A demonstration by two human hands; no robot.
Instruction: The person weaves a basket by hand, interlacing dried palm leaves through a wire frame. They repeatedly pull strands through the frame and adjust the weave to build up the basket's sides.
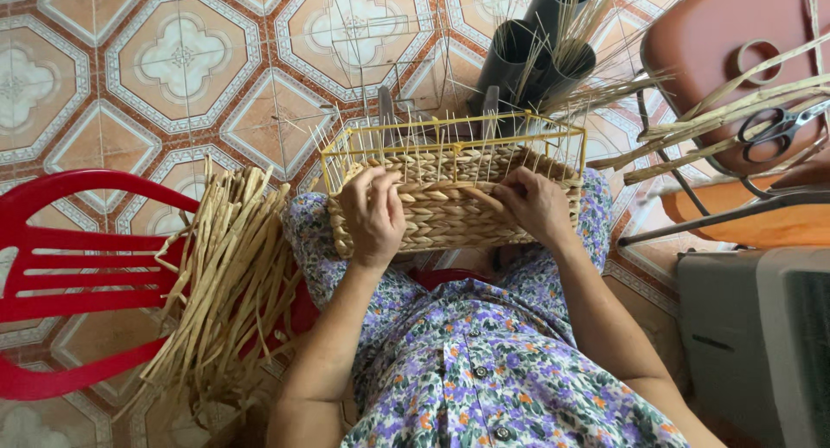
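Home weaving spot: tiled floor [181, 59], straw bundle [229, 275].

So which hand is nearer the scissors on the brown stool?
The right hand. It rests on the woven basket toward the scissors; the left hand grips the basket's far side.

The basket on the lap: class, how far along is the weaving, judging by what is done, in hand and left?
Done: the woven basket wall covers most of the yellow wire frame. In hand: the left hand steadies the wall while the right hand works a strand. Left: the thin uprights poke above the weave near the rim, and a bundle of straw lies unused.
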